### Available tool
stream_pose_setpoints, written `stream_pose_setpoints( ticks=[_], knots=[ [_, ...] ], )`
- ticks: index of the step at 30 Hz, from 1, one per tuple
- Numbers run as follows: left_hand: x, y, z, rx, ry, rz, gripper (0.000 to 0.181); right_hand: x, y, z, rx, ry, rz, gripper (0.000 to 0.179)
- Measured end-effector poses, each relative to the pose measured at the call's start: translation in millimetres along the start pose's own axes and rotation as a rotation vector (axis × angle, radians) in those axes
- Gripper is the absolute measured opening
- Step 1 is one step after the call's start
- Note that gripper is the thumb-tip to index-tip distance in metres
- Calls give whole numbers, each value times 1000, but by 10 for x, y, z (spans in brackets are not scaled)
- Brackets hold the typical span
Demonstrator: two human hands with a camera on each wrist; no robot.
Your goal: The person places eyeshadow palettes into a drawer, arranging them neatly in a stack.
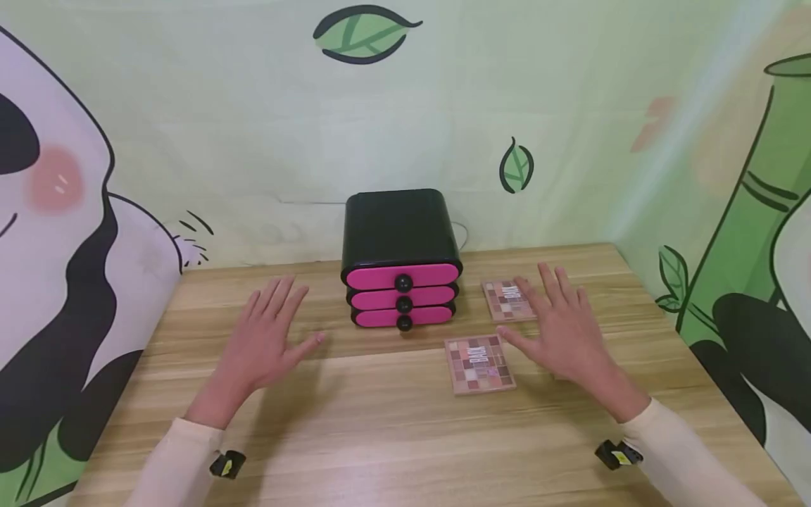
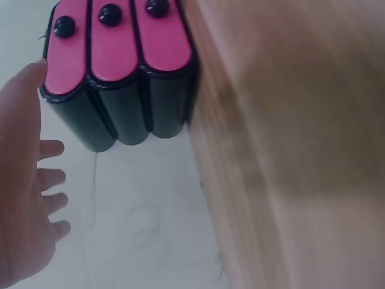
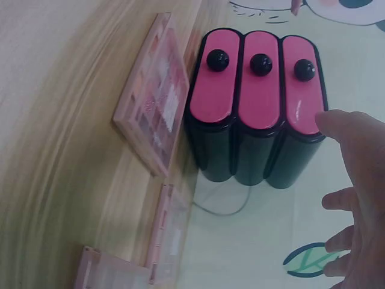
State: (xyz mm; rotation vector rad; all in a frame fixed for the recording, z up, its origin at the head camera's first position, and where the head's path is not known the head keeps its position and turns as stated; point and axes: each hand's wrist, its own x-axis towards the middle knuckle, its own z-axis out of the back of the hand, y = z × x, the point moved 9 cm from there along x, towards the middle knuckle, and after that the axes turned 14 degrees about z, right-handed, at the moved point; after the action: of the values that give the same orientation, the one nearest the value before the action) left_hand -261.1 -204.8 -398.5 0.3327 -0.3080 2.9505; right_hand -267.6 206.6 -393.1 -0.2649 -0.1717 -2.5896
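A small black chest with three pink drawer fronts (image 1: pixel 399 229) stands at the back middle of the table, its drawers pushed in. Left of it, my left hand (image 1: pixel 256 348) hovers with fingers spread and holds nothing. My right hand (image 1: pixel 566 341) is likewise spread over the right side, holding nothing. Near its thumb lies an eyeshadow palette (image 1: pixel 481 377) with a lid and a grid of brown and pink shades. A similar palette (image 1: pixel 497 303) lies behind, partly covered by the right fingers. The right wrist view also shows a third palette (image 3: pixel 114 274), mostly hidden by the hand in the head view.
The wooden table (image 1: pixel 380 436) meets a pale green wall cloth (image 1: pixel 253 127) printed with pandas, leaves and bamboo. A thin cable (image 1: pixel 465 232) shows behind the chest. Each wrist carries a small black camera.
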Motion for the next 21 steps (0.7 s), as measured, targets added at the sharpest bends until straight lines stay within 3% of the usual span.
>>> stream_pose_setpoints(
  ticks=[5, 10, 15, 21],
  knots=[
    [221, -84, 109, -107, 21, -49, 83, -28, 80, 108, 42, -26, 21, 91],
    [440, -177, 218, -172, -5, -108, 77, -44, 175, 178, 67, -46, 43, 90],
    [619, -236, 248, -226, 15, -112, 73, -52, 251, 205, 100, -60, 35, 88],
    [790, -291, 189, -284, 77, -99, 70, -7, 370, 182, 158, -102, 52, 82]
  ],
)
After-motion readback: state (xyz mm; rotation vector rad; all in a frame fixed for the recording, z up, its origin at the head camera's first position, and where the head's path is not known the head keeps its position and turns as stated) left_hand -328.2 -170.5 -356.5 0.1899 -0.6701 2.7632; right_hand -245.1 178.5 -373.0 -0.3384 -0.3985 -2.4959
